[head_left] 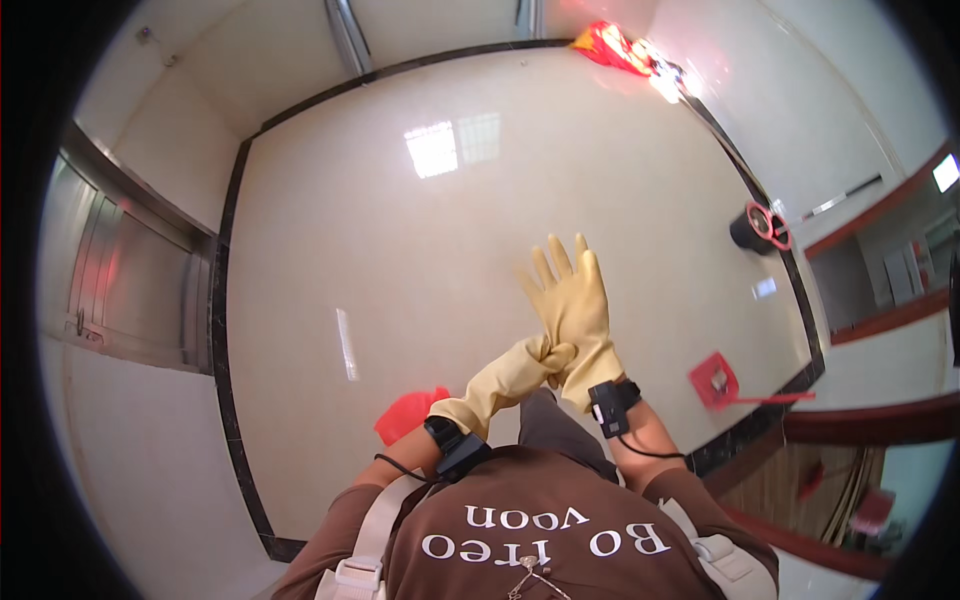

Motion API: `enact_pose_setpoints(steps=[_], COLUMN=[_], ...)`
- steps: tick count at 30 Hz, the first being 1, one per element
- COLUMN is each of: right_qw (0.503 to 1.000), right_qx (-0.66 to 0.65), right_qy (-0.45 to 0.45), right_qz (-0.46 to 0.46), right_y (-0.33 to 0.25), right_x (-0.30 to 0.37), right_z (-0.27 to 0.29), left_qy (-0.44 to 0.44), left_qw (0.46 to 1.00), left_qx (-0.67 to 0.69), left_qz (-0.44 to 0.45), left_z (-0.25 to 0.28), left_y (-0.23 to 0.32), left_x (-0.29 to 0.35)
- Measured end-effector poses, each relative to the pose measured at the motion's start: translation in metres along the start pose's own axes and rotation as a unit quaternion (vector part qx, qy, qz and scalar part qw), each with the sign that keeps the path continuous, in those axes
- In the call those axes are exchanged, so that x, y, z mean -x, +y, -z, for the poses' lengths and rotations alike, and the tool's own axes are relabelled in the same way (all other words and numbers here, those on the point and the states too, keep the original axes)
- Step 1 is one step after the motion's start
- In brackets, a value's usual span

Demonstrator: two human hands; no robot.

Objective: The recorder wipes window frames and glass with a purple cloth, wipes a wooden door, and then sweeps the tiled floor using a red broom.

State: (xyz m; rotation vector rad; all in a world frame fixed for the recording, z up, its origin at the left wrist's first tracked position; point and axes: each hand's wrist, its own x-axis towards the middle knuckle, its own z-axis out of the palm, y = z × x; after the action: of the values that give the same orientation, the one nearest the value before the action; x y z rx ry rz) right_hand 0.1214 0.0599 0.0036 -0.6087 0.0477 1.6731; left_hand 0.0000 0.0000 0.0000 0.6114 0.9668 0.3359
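Observation:
Both my hands wear pale yellow rubber gloves with long cuffs. My right hand is raised above the floor, palm flat and fingers spread, holding nothing. Closed on the lower part of the right glove, near the wrist, is my left hand. The left glove's cuff reaches down to a black strapped device on that forearm. Another black device sits on the right wrist, just below the glove's edge.
A red plastic item lies on the glossy floor beyond my left forearm. At right are a red dustpan with a long handle and a black bin with a red rim. Red-and-yellow fabric lies in the far corner. Metal doors stand left.

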Motion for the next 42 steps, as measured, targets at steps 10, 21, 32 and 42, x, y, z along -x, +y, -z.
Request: enact_pose_setpoints(steps=[10,21,32,42], right_qw=[0.969,0.909,0.882,0.898], right_qx=[0.101,0.292,0.357,0.335], right_qy=[0.046,0.115,0.186,0.151], right_qz=[-0.219,-0.276,-0.247,-0.243], right_y=[0.025,-0.026,-0.075,-0.054], right_x=[0.000,-0.043,-0.132,-0.271], right_z=[0.015,0.107,0.140,0.089], left_qy=[0.037,0.510,0.450,0.351], left_qw=[0.983,0.783,0.868,0.812], left_qx=[-0.173,0.191,-0.067,-0.355], left_qz=[0.039,0.301,0.198,0.303], left_z=[0.019,0.202,0.308,0.297], left_y=[-0.003,-0.288,-0.174,-0.055], left_x=[0.030,0.258,0.071,0.013])
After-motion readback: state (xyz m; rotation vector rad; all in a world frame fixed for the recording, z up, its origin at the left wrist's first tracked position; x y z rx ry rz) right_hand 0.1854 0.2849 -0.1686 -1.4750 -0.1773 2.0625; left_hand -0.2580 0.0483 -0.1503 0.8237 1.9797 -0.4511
